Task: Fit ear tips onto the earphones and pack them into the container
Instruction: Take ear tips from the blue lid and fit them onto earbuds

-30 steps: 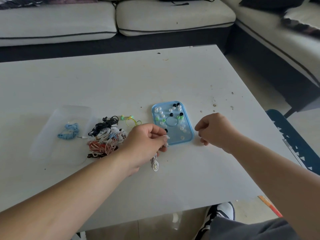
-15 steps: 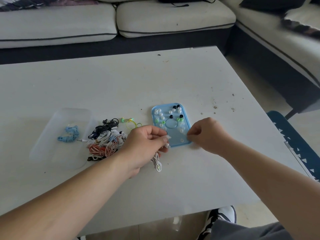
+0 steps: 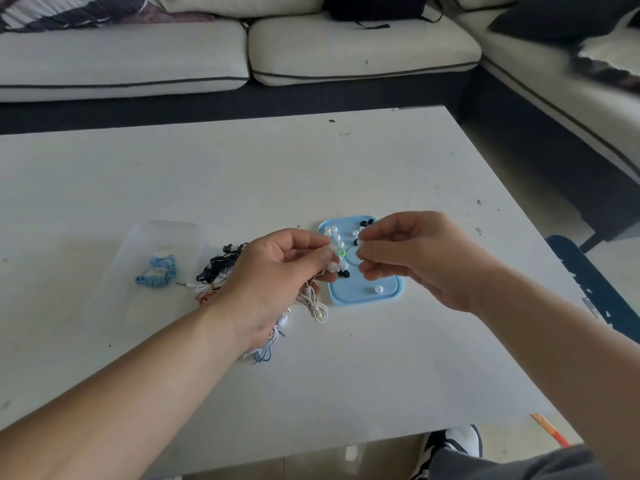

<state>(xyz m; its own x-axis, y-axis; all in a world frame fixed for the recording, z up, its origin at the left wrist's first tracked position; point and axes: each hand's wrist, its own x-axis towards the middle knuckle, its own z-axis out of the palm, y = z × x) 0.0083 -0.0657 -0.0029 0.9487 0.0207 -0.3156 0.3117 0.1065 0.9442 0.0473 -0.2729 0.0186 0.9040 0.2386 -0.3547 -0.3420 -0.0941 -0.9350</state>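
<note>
My left hand (image 3: 277, 271) pinches a white earbud at its fingertips, and that white earphone's cable (image 3: 317, 304) hangs from the hand down to the table. My right hand (image 3: 412, 251) pinches a small white ear tip (image 3: 360, 242) close to the earbud, above the blue lid (image 3: 367, 292). Several white, black and green ear tips lie on that lid. A pile of tangled earphones (image 3: 218, 271) lies left of my left hand, partly hidden by it. A clear container (image 3: 138, 306) further left holds a coiled blue earphone (image 3: 157, 271).
The white table (image 3: 242, 174) carries everything; its near edge is below my forearms. Sofas stand behind and to the right. A blue chair or mat (image 3: 588, 285) sits by the table's right edge, and a shoe (image 3: 450, 445) shows under the near edge.
My right hand has lifted off the lid with a white ear tip and come up to my left hand. My left hand has risen, lifting the earbud; the camera has moved closer.
</note>
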